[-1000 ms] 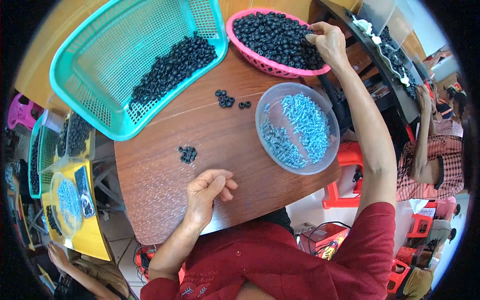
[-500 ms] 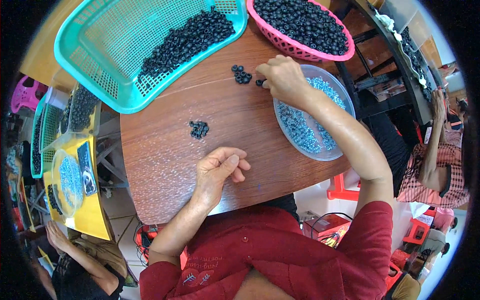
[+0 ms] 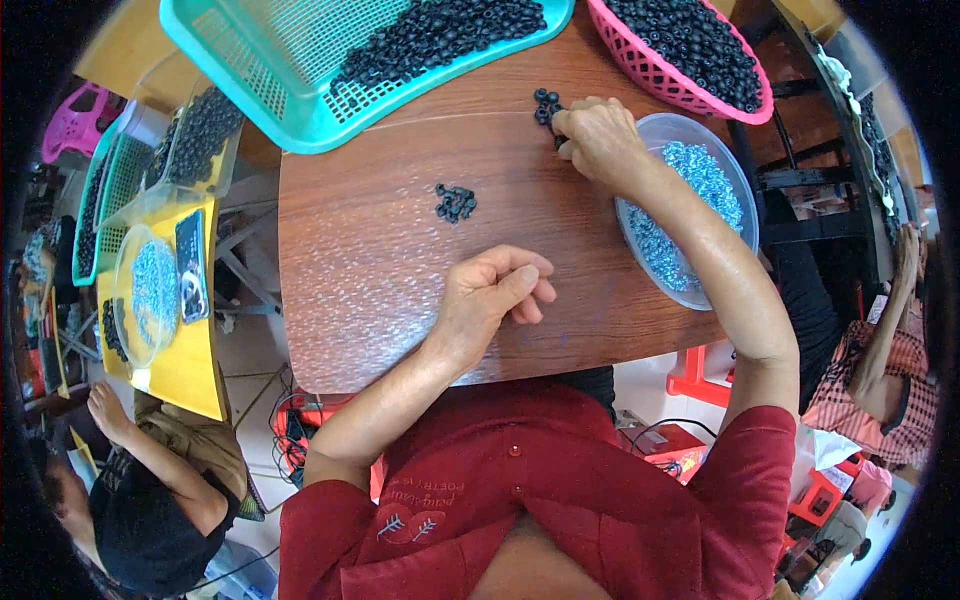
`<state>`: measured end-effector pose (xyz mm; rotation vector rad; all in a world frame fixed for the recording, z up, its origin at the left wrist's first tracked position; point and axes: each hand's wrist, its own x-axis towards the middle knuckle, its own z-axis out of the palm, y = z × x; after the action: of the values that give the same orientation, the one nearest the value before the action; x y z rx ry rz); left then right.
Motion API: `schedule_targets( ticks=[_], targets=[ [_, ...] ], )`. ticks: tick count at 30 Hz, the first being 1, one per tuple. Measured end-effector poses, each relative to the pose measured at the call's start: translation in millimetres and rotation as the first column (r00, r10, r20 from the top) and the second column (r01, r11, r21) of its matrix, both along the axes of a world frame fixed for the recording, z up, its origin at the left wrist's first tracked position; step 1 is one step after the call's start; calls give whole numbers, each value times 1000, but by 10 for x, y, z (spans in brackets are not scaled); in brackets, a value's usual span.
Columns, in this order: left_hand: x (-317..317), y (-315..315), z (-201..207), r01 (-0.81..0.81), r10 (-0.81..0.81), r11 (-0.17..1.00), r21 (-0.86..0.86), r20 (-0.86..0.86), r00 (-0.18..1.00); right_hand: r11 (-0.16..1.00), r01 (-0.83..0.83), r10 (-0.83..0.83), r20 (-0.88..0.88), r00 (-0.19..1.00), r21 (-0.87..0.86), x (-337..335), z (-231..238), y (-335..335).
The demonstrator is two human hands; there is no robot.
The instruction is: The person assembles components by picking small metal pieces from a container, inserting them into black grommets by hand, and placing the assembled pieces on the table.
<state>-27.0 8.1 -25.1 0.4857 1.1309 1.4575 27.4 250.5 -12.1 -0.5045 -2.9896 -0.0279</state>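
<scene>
My right hand (image 3: 605,145) is at the far right of the table, fingertips closed on a black bead (image 3: 559,142), partly covered by the fingers. Touching or just beyond it, a small cluster of black beads (image 3: 547,100) with round holes lies on the wood. My left hand (image 3: 500,295) hovers over the near middle, fingers loosely bent and apart, with nothing visible in it. A second small pile of black beads (image 3: 455,203) lies left of centre. Under my right forearm sits a clear round bowl (image 3: 735,155) of shiny light-blue small pieces (image 3: 700,180).
A turquoise mesh basket (image 3: 300,135) of black beads stands at the far left, a pink basket (image 3: 680,95) of them at the far right. A neighbouring yellow table (image 3: 195,370) holds bins and another bowl. Co-workers sit at both sides. The brown table (image 3: 370,290) has a rounded near corner.
The whole view has shifted, so the table sits higher and further right in it. My right hand has moved left, closer to the far bead cluster. My left hand keeps its loose shape.
</scene>
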Motion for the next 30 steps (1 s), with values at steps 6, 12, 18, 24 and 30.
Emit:
schedule_targets(
  ticks=[6, 12, 18, 24, 30],
  targets=[
    [17, -12, -52, -8, 9, 999, 50, -17, 1000, 997, -10, 2, -113, 994, -70, 24, 78, -173],
    [12, -37, -4, -103, 102, 995, 13, 73, 992, 922, -282, 93, -557, 825, -265, 359, 272, -769],
    [-48, -17, 82, -192, 162, 978, 76, 295, 942, 858, -408, 92, -688, 720, -313, 486, 366, -1213],
    [-13, -84, 165, -156, 110, 982, 103, 357, 928, 871, -441, 101, -798, 594, -217, 528, 272, -1310],
    [47, -95, 208, -145, 106, 988, 57, 435, 894, 893, -372, 24, -798, 602, -254, 628, 277, -1398]
  ],
)
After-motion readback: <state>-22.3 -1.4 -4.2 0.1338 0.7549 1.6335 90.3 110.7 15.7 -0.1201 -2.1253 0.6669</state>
